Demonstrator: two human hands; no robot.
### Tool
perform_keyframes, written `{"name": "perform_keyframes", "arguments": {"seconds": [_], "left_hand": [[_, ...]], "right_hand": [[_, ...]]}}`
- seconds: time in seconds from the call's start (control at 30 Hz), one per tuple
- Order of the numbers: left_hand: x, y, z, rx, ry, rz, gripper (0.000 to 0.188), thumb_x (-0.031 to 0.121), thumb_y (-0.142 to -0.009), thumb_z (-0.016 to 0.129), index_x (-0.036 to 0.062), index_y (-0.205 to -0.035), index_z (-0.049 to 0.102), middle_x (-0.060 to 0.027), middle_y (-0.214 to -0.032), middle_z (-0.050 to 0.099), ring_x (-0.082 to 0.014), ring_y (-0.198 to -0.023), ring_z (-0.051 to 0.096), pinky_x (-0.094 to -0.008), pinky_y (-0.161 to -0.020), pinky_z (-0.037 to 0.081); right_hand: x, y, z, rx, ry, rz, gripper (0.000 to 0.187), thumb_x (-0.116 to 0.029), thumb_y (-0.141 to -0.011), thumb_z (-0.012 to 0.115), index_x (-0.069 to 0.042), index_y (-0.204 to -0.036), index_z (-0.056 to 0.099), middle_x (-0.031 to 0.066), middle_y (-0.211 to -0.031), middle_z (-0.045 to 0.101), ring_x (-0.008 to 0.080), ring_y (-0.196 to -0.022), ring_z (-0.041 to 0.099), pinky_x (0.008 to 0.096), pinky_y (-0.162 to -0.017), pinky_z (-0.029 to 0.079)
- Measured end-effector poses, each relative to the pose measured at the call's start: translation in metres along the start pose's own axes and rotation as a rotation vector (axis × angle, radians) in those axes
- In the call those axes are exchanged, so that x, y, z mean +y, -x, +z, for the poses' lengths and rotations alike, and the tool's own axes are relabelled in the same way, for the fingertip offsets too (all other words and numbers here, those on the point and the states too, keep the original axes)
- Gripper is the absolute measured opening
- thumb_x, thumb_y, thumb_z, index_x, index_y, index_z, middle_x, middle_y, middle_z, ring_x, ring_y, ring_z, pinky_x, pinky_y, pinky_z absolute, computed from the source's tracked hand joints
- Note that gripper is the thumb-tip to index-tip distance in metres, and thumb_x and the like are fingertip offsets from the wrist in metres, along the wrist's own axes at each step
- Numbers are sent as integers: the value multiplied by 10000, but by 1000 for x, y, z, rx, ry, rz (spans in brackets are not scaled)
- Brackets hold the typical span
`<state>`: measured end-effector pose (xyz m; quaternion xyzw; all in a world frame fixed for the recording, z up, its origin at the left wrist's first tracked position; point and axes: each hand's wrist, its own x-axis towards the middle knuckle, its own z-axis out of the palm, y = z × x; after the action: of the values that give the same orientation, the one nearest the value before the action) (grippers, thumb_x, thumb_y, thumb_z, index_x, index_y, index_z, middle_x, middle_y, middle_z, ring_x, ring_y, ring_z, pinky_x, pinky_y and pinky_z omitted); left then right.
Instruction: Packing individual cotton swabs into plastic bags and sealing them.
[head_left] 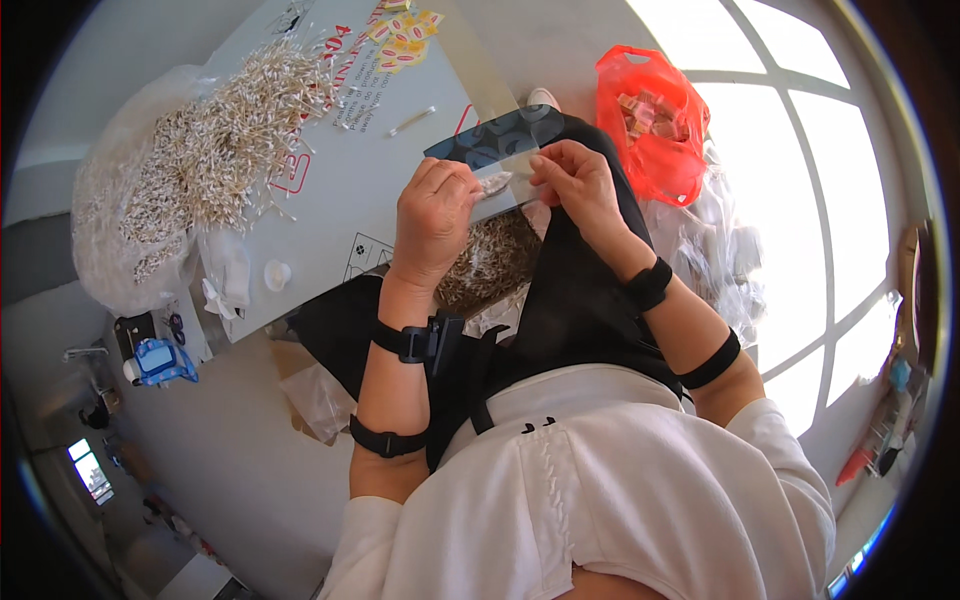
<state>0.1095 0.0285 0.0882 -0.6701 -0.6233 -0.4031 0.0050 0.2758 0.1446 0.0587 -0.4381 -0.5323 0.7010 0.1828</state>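
My left hand is closed, its fingertips pinching one end of a small clear plastic bag with white-tipped cotton swabs inside. At the bag's other side my right hand pinches thumb against forefinger on what looks like its thin clear edge. Behind both hands lies a dark see-through sheet at the table's edge. Below them, by my lap, several more cotton swabs fill a container, partly hidden by my left wrist. A big heap of loose cotton swabs spreads over the table to the left.
The grey printed table carries a lone packed bundle of swabs, yellow-and-red labels and a small white cap. A red plastic bag with pinkish bundles stands at right, beside clear plastic bags. A cardboard box sits below the table.
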Motion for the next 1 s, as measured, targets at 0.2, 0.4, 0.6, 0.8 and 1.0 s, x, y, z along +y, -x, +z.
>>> {"name": "perform_keyframes", "arguments": {"seconds": [0.2, 0.4, 0.6, 0.8, 1.0], "left_hand": [[-13, 12, 6, 7, -9, -45, 195, -75, -646, 713, 16, -766, 589, -76, -816, 604, -273, -772, 583, -366, -664, 504], [-18, 19, 4, 63, 36, -104, 201, -81, -647, 737, 9, -771, 608, -69, -819, 611, -253, -765, 583, -347, -656, 496], [-22, 20, -2, -14, 121, -141, 196, -81, -666, 725, 9, -791, 603, -76, -821, 591, -254, -790, 583, -345, -664, 492], [-21, 25, 2, -20, 77, -207, 209, -100, -700, 693, 11, -853, 604, -86, -784, 563, -250, -769, 581, -342, -651, 490], [-23, 22, 1, 79, 61, -122, 203, -73, -708, 713, 21, -856, 611, -70, -772, 548, -246, -721, 558, -353, -618, 478]], "right_hand": [[-16, -5, 14, -161, 651, -977, 208, -55, -685, 758, -120, -862, 670, 12, -1101, 623, 235, -1019, 582, 380, -841, 478], [-12, -24, 27, -269, 711, -1070, 137, -66, -699, 740, -81, -801, 649, 32, -891, 633, 260, -908, 593, 379, -763, 496], [-12, -28, 30, -374, 647, -1008, 126, -36, -726, 741, -42, -798, 638, 63, -840, 621, 276, -846, 582, 360, -748, 496], [-11, -26, 31, -318, 636, -1029, 141, -32, -730, 735, -35, -769, 599, 72, -777, 588, 287, -784, 553, 370, -701, 471], [-16, -22, 34, -238, 652, -1072, 163, -51, -725, 741, -47, -757, 582, 60, -750, 576, 273, -758, 546, 365, -671, 467]]}}
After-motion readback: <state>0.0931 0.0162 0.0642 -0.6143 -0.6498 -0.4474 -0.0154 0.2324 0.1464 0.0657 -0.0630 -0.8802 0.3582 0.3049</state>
